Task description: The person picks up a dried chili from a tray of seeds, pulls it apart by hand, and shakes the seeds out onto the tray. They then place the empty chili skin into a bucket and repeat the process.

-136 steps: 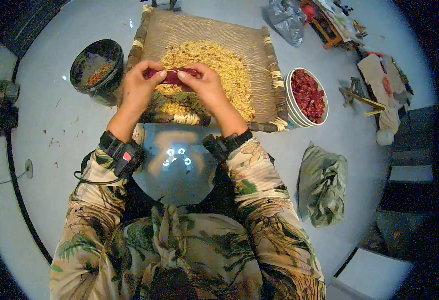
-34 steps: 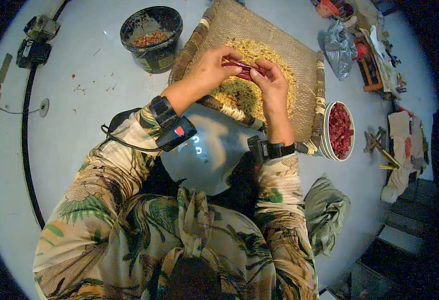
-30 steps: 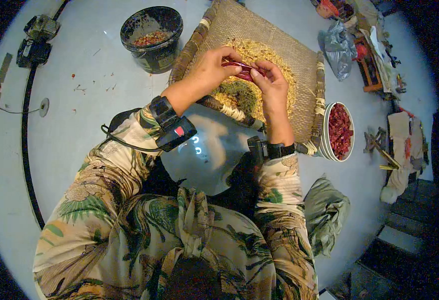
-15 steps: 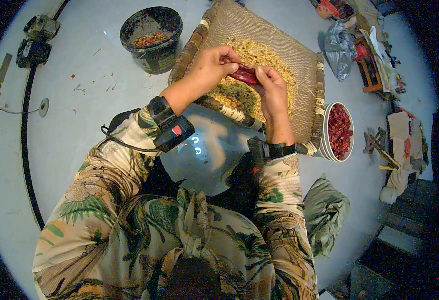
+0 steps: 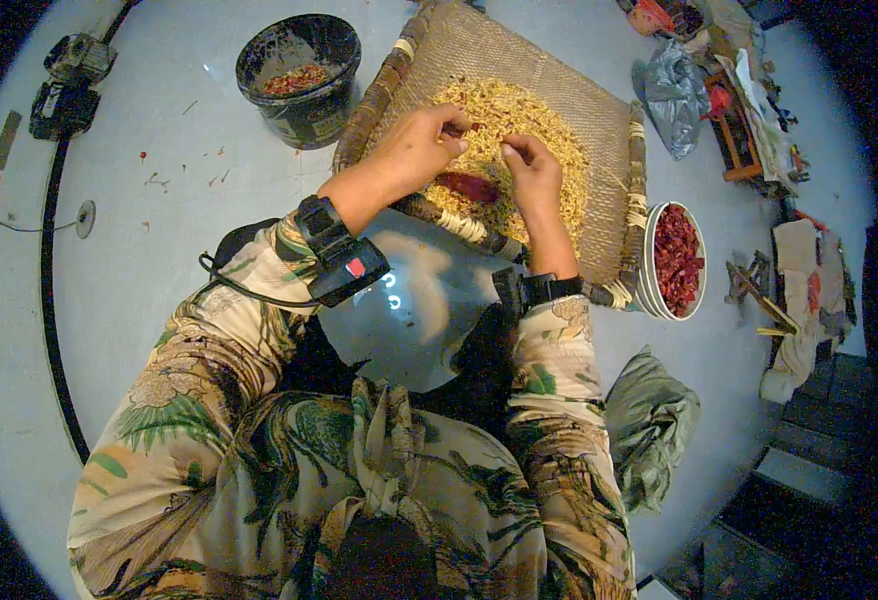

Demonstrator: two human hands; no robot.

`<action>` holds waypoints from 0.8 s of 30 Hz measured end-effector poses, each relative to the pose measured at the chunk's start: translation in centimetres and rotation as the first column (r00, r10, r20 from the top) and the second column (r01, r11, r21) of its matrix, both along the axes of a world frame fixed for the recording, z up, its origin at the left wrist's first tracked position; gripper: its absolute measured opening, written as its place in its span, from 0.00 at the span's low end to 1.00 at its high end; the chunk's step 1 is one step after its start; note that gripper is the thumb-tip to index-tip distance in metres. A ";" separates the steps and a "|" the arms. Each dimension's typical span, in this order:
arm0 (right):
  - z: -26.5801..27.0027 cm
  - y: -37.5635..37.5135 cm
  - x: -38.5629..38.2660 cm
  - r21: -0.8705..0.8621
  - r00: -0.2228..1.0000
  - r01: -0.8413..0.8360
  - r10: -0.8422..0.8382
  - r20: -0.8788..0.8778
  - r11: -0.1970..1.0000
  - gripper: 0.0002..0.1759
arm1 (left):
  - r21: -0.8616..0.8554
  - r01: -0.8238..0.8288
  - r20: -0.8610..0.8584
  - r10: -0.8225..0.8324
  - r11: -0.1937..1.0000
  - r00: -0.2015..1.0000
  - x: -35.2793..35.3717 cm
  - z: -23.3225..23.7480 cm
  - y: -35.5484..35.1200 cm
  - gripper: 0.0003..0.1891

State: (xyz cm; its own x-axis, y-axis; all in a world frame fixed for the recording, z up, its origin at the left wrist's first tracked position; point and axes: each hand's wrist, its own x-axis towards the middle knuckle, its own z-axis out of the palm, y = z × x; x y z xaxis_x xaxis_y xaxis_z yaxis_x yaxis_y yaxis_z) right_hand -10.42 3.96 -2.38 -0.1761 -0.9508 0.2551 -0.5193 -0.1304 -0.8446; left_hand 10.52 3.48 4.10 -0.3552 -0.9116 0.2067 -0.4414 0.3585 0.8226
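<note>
My left hand [image 5: 421, 142] hovers over a woven tray [image 5: 569, 75], its fingers curled in with a small dark red bit at the fingertips. Across from it, my right hand [image 5: 536, 178] is closed in a pinch; what sits between its thumb and forefinger I cannot make out. A long dark red dried chili [image 5: 471, 187] shows below and between the hands, over the near part of the tray. Yellow chili seeds [image 5: 549, 130] are heaped in the middle of the tray. A dark greenish pile near the front rim is mostly hidden by the chili and right hand.
A black bucket [image 5: 304, 105] with reddish bits inside stands left of the tray. To the right is a white bucket [image 5: 700, 262] full of red chili pieces. A grey plastic bag [image 5: 675, 95] and a crumpled green sack [image 5: 651, 425] lie on the floor.
Both hands have let go of the long chili, which now appears lower, over the greenish pile. My hands have moved slightly apart, the left one a little lower.
</note>
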 end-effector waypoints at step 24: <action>-1.7 1.4 2.7 0.584 0.630 -0.033 0.470 -0.618 0.811 0.21 | -0.143 -0.040 0.077 0.051 0.989 0.996 1.0 0.2 -0.3 0.13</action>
State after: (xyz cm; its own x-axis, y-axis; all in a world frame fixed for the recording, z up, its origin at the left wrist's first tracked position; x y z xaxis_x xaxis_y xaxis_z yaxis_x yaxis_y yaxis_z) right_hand -7.70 5.31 -4.09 0.1187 -0.9427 -0.3118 -0.9781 -0.0568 -0.2004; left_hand 11.52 3.15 4.30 -0.3344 -0.8910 0.3070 -0.5221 0.4463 0.7268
